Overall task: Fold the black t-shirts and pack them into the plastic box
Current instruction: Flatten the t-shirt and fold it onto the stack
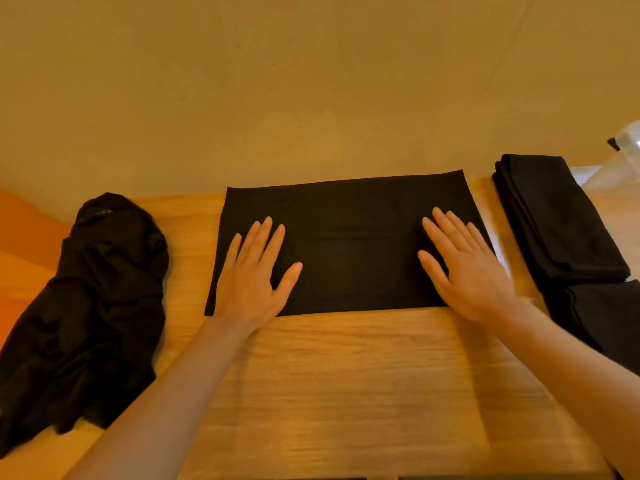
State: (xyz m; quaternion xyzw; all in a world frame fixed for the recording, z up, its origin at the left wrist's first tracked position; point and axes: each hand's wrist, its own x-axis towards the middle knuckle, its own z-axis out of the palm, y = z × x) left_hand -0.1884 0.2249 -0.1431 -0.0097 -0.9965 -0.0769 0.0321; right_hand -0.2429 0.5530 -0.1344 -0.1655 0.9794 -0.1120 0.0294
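Flat now: shirt point(349, 244) lay as smooth black rectangle on table point(346, 375). My left hand point(254, 271) and right hand point(465, 268) pressed it, fingers straight, spread.

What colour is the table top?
Light wood grain table top, seen in the head view.

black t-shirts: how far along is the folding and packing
Done: a folded stack lies at the right of the wooden table, with another dark folded piece nearer the camera. In hand: both hands, left and right, press flat on a half-folded t-shirt. Left: the crumpled pile at the left is unfolded, and nothing can be seen packed in the plastic box, which is mostly out of frame.
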